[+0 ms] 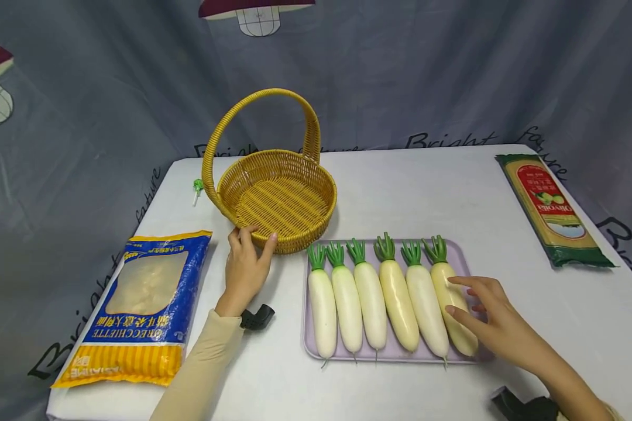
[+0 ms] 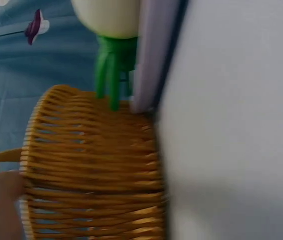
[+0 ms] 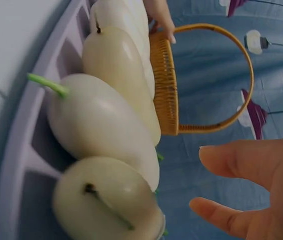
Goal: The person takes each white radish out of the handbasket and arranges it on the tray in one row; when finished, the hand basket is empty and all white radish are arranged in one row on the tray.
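Observation:
A yellow wicker basket [image 1: 279, 204] with a tall arched handle stands behind the tray. My left hand [image 1: 246, 263] grips its near rim, fingertips over the edge; the left wrist view shows the woven side [image 2: 96, 165] close up. On a lilac tray [image 1: 309, 327] several white radishes [image 1: 366, 307] with green stem tops lie side by side. My right hand [image 1: 497, 324] hovers by the rightmost radish [image 1: 455, 316], its thumb and fingers spread apart with nothing between them. From the right wrist, that thumb [image 3: 236, 160] shows apart from the radishes.
At the left lies a blue and yellow bag of orecchiette pasta [image 1: 137, 310]. A green lollipop [image 1: 197, 190] is beside the basket handle. A green and red noodle packet [image 1: 553, 210] rests near the right table edge. Grey printed curtain [image 1: 400, 76] hangs behind the white table [image 1: 416, 193].

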Available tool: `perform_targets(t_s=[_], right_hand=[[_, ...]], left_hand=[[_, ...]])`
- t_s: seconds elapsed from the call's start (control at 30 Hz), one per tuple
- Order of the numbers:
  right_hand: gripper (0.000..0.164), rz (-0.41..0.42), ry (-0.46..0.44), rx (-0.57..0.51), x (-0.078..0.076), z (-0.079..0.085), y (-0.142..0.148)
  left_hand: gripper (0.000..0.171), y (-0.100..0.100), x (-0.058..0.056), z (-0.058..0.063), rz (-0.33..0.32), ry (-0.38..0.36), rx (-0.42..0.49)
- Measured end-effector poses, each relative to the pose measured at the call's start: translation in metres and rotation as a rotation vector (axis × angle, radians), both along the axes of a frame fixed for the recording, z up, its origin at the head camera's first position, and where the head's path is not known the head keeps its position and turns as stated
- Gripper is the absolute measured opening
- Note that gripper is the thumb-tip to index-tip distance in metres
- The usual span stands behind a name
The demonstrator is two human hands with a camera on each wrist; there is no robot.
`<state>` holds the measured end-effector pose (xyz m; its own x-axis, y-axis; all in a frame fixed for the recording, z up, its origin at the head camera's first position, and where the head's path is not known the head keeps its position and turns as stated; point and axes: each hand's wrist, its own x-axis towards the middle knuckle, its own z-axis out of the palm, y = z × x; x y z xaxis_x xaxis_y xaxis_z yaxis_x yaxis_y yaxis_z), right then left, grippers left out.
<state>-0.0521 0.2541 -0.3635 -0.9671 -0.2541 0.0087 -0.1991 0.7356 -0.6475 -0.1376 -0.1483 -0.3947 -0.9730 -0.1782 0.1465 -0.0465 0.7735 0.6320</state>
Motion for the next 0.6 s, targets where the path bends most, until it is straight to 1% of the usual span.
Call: perform_targets(t_s=[0.07,0.13,0.17,0.2,0.23,0.3,0.33,0.37,0.4,0.43,0.47,0.53,0.57,0.6], right_hand=[[0.050,0.000,0.010,-0.008,-0.005,0.003,-0.002],[0.050,-0.015,0.015,-0.044,-0.011,0.007,-0.005],[0.049,-0.022,0.024,-0.073,-0.014,0.009,-0.007],[0.048,-0.041,0.048,-0.101,-0.019,0.007,-0.007],[0.046,-0.058,0.077,-0.136,-0.023,0.010,-0.009],[0.041,-0.105,0.161,-0.239,-0.030,0.018,-0.014],[0.038,-0.133,0.211,-0.303,-0.035,0.023,-0.017],[0.036,-0.156,0.270,-0.376,-0.040,0.029,-0.020],[0.034,-0.176,0.334,-0.454,-0.045,0.035,-0.022],[0.031,-0.186,0.390,-0.533,-0.050,0.046,-0.027],[0.030,-0.194,0.453,-0.603,-0.058,0.054,-0.030],[0.027,-0.206,0.561,-0.705,-0.074,0.069,-0.037],[0.026,-0.215,0.607,-0.734,-0.083,0.077,-0.041],[0.025,-0.221,0.645,-0.767,-0.093,0.084,-0.045]], left_hand=[[0.077,-0.005,0.004,0.014,-0.057,-0.104,-0.106],[0.086,-0.011,0.008,0.034,-0.139,-0.219,-0.195],[0.090,-0.014,0.010,0.045,-0.184,-0.267,-0.235],[0.092,-0.017,0.012,0.058,-0.230,-0.309,-0.264],[0.092,-0.019,0.015,0.072,-0.269,-0.345,-0.280],[0.090,-0.022,0.019,0.102,-0.332,-0.360,-0.281],[0.088,-0.022,0.022,0.117,-0.358,-0.342,-0.278],[0.085,-0.021,0.024,0.133,-0.376,-0.304,-0.268],[0.082,-0.019,0.027,0.149,-0.389,-0.249,-0.250],[0.078,-0.017,0.029,0.165,-0.395,-0.183,-0.224],[0.072,-0.013,0.030,0.180,-0.399,-0.094,-0.190],[0.061,-0.004,0.029,0.207,-0.395,0.140,-0.100],[0.055,0.003,0.027,0.218,-0.389,0.270,-0.043],[0.052,0.010,0.022,0.228,-0.387,0.401,0.020]])
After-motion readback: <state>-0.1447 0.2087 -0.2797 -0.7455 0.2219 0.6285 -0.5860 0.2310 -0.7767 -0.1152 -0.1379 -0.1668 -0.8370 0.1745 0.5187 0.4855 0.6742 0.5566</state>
